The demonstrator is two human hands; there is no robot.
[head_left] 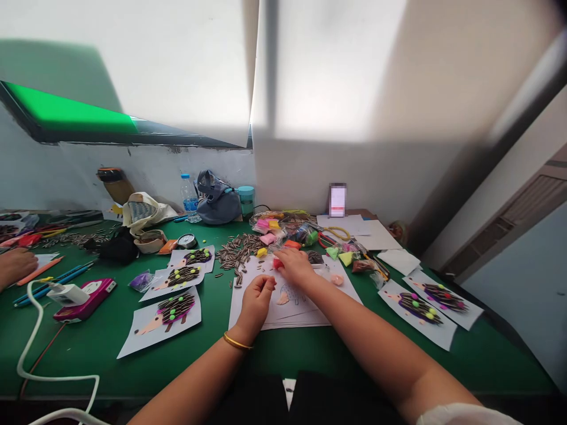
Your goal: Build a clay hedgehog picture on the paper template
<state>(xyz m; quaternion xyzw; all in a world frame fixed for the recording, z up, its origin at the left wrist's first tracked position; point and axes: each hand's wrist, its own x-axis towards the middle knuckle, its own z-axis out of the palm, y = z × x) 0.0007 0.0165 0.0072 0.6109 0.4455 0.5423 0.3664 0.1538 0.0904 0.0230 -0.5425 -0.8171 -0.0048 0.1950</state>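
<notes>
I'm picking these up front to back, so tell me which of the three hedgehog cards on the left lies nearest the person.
The hedgehog card with bright green balls; the other two cards lie behind it, closer to the sunflower seeds.

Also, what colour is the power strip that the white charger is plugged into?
Magenta, best seen in the head view: power strip.

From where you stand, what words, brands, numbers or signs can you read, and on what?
No text is readable for certain.
Bottle label: print too small and blurred.
Phone screen: pixelated, unreadable.
Round dial: any marks too small.
</notes>
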